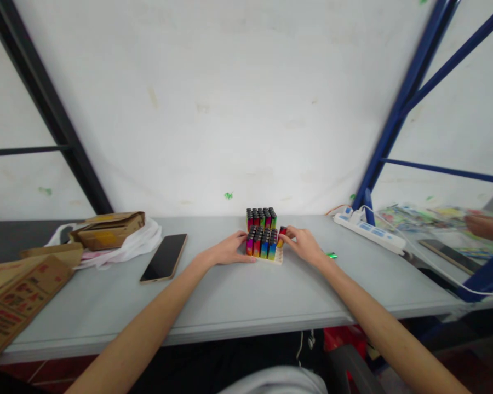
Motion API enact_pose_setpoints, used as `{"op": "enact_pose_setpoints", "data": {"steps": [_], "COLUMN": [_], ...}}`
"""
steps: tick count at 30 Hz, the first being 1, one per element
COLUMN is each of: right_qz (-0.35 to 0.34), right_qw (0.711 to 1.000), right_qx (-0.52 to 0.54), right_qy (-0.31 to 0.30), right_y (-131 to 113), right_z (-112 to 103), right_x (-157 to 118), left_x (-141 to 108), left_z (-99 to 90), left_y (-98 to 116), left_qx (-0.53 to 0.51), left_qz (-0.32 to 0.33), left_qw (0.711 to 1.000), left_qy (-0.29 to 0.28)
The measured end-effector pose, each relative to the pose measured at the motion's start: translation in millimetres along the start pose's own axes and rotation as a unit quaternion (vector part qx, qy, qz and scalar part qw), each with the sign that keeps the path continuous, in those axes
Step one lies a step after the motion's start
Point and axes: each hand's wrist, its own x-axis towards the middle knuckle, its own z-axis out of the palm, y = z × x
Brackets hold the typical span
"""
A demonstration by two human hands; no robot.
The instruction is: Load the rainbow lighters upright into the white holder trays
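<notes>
"Well, what is seen at the left of the table point(213, 295)?"

"Cardboard point(28, 290) lies at the near corner, with an open box point(110, 230) on a white bag point(142, 241) behind it. A dark phone point(164, 258) lies face up to their right."

"And the left hand point(227, 249)?"

"It rests at the left side of a pale tray point(280, 262), thumb spread from the fingers, thumb at the near edge."

"Where are the lighters point(263, 243)?"

"Upright in the tray, in rows, mid-table, their tops black. A second block point(262, 218) stands just behind, near the wall point(230, 137)."

"The right hand point(302, 244)?"

"It pinches one red-and-yellow lighter point(281, 236) between thumb and fingers at the tray's right side. Whether that lighter touches the tray cannot be told."

"Farther right?"

"A small green item point(332, 255) lies beside the right forearm. Beyond it sit a white power strip point(370, 232), a blue post point(394, 120) and, at the edge, another person's blurred hand point(487, 226) above a second phone point(449, 255)."
</notes>
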Motion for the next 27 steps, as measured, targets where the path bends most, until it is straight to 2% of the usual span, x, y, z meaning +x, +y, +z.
{"op": "enact_pose_setpoints", "data": {"steps": [6,8,13,16,18,22,27], "right_qz": [-0.031,-0.038,0.002,0.038,0.054,0.033,0.039], "right_qw": [0.994,0.992,0.995,0.994,0.989,0.982,0.989], "right_qx": [0.043,0.053,0.081,0.052,0.017,-0.033,-0.043], "right_qy": [-0.094,-0.104,-0.051,-0.093,-0.136,-0.182,-0.133], "right_y": [-4.5,-4.7,4.6,19.4,31.2,50.3,55.6], "right_z": [-6.0,-14.0,-54.9,-79.6,-88.7,-86.4,-69.3], "right_x": [-0.9,-1.9,-6.4,-12.9,-18.7,-27.3,-25.2], "left_x": [-0.1,0.2,-0.1,-1.1,-1.5,-1.4,-1.4], "left_z": [0.2,0.8,0.6,-0.5,-1.0,-0.8,0.4], "left_y": [0.2,-1.1,-1.6,0.8,2.2,3.2,2.2], "left_qx": [0.001,-0.005,-0.007,-0.003,-0.002,0.007,0.004], "left_qz": [-0.006,-0.003,0.001,-0.002,-0.008,-0.007,-0.011], "left_qw": [1.0,1.0,1.0,1.0,1.0,1.0,1.0], "left_qy": [-0.003,0.0,-0.003,-0.005,-0.006,-0.008,-0.009]}}
